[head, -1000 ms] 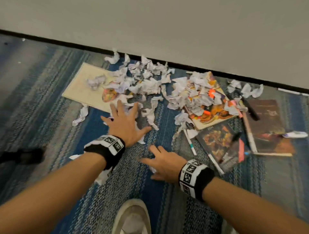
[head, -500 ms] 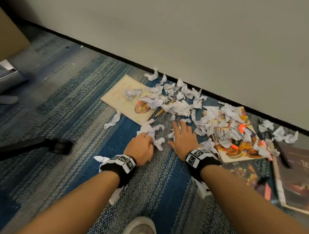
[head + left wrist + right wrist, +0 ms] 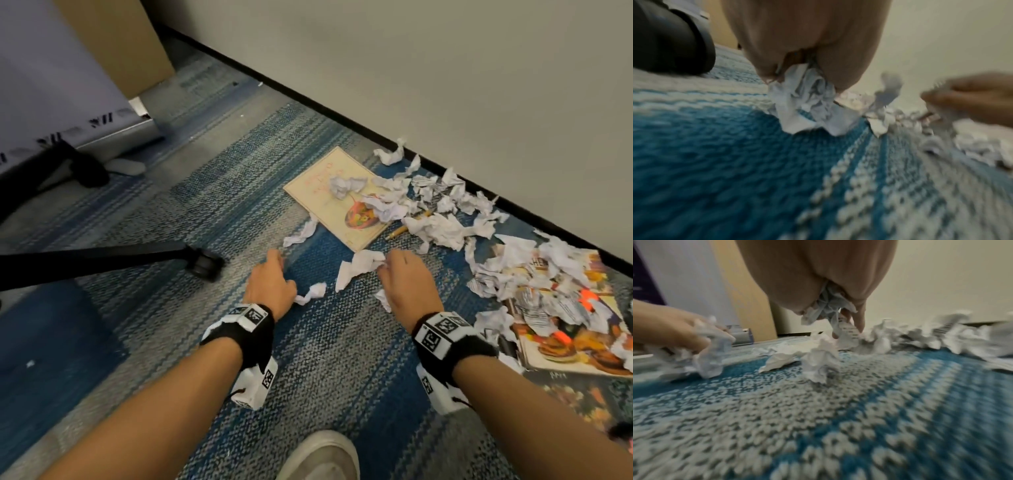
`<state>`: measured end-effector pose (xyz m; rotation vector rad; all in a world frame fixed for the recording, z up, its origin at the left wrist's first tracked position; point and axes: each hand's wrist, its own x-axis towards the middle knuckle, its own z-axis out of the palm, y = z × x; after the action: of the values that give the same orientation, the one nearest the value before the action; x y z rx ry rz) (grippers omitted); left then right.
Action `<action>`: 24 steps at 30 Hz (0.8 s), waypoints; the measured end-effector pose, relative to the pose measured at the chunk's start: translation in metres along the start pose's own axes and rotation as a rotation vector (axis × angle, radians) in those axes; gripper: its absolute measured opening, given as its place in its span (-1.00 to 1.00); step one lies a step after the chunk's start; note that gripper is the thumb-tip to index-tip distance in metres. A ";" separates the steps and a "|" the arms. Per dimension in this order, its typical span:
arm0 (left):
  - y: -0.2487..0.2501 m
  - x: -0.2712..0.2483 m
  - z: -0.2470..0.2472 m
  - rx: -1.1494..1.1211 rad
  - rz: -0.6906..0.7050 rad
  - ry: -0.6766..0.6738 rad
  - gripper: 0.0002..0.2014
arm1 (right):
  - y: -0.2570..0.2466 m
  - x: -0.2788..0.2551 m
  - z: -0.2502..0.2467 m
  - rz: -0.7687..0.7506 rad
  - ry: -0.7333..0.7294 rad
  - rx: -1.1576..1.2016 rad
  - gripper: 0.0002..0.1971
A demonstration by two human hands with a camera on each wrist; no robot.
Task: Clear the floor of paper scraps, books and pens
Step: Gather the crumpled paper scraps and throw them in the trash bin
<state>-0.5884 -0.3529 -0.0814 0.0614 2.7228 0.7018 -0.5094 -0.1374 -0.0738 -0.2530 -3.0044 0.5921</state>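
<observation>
Crumpled white paper scraps (image 3: 442, 219) litter the blue striped carpet along the wall. My left hand (image 3: 270, 284) curls round a wad of scraps (image 3: 807, 97), one piece trailing out beside it (image 3: 313, 293). My right hand (image 3: 406, 284) grips another bunch of scraps (image 3: 830, 308), with a larger scrap (image 3: 359, 267) at its fingertips. A cream book (image 3: 337, 197) lies ahead, partly under paper, and a yellow pencil (image 3: 407, 226) pokes out beside it. Colourful books (image 3: 575, 335) sit at the right under more scraps and orange markers (image 3: 587, 294).
A black chair leg with a caster (image 3: 203, 262) reaches in from the left. A cardboard box (image 3: 116, 41) and a metal-footed panel (image 3: 113, 130) stand at the far left. My shoe (image 3: 318, 455) shows at the bottom. The wall's black baseboard (image 3: 308, 99) runs diagonally.
Both hands went from flat and spread to curled, each gathering paper scraps. The left hand shifted left and away from the pile. The view swung left, showing the chair leg and box.
</observation>
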 end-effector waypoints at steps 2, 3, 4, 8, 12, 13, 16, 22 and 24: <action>-0.006 -0.009 0.006 0.212 -0.005 0.029 -0.62 | -0.016 0.008 0.009 -0.002 -0.083 0.085 -0.74; -0.009 -0.015 0.011 0.315 -0.013 0.048 -0.54 | -0.022 0.009 0.016 -0.014 -0.150 0.055 -0.62; -0.012 -0.021 0.015 0.369 -0.028 0.065 -0.47 | -0.026 0.010 0.023 -0.050 -0.209 -0.029 -0.53; -0.019 -0.041 0.038 0.301 -0.023 -0.004 -0.11 | -0.018 0.006 0.043 -0.081 -0.420 -0.385 -0.38; -0.018 -0.044 0.052 0.305 0.089 -0.044 -0.12 | -0.006 -0.008 0.042 -0.035 -0.337 -0.463 -0.49; -0.018 -0.043 0.054 0.316 0.139 -0.046 -0.18 | -0.003 -0.011 0.041 -0.025 -0.308 -0.493 -0.53; -0.020 -0.038 0.057 0.240 0.366 -0.071 -0.43 | 0.003 -0.023 0.038 0.048 -0.217 -0.529 -0.59; -0.020 -0.033 0.057 0.249 0.523 -0.060 -0.74 | 0.009 -0.039 0.034 0.197 -0.180 -0.439 -0.57; -0.019 -0.024 0.050 0.229 0.473 -0.033 -0.83 | 0.015 -0.035 0.031 0.149 -0.180 -0.350 -0.59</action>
<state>-0.5489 -0.3492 -0.1245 0.7813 2.7635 0.4907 -0.4761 -0.1415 -0.1088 -0.4693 -3.2708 0.0937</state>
